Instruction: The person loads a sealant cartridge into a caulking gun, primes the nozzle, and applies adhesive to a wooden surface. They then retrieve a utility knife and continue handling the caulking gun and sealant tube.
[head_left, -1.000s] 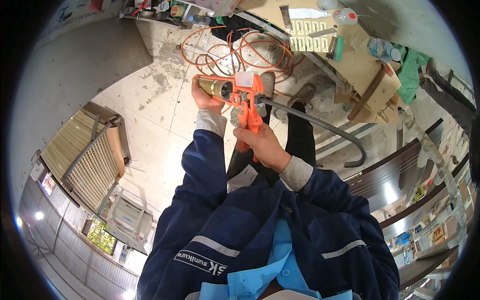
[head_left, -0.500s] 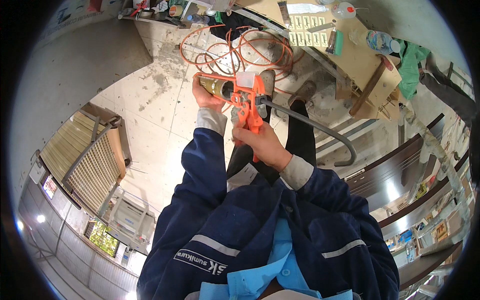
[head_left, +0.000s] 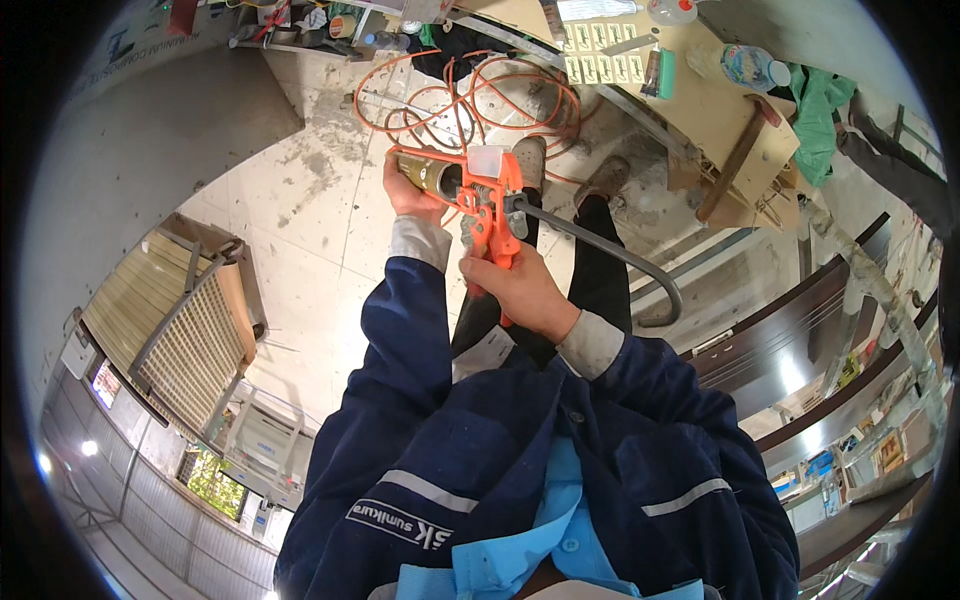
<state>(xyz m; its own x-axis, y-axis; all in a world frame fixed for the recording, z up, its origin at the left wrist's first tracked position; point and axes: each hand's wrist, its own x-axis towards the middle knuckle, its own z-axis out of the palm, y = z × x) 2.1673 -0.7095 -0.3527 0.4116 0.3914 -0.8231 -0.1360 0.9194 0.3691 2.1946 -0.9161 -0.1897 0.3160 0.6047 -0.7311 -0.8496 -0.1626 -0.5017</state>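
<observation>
An orange caulking gun is held in front of me, its front end toward the left. In its cradle lies an olive-green cartridge. Around the cartridge and the front of the frame wraps my left hand, its fingers partly hidden behind them. My right hand is closed on the gun's grip and trigger, thumb on the near side. Out of the gun's back runs a dark push rod, its bent end to the right above the floor.
A coiled orange hose lies on the floor beyond the gun, near my shoes. At the upper right is a workbench with bottles and small labelled pieces. A slatted rack stands left; dark panels lie right.
The push rod sticks out less behind the gun; its bent end has come left, closer to the gun. Both hands keep their hold, and the surroundings have shifted slightly in view.
</observation>
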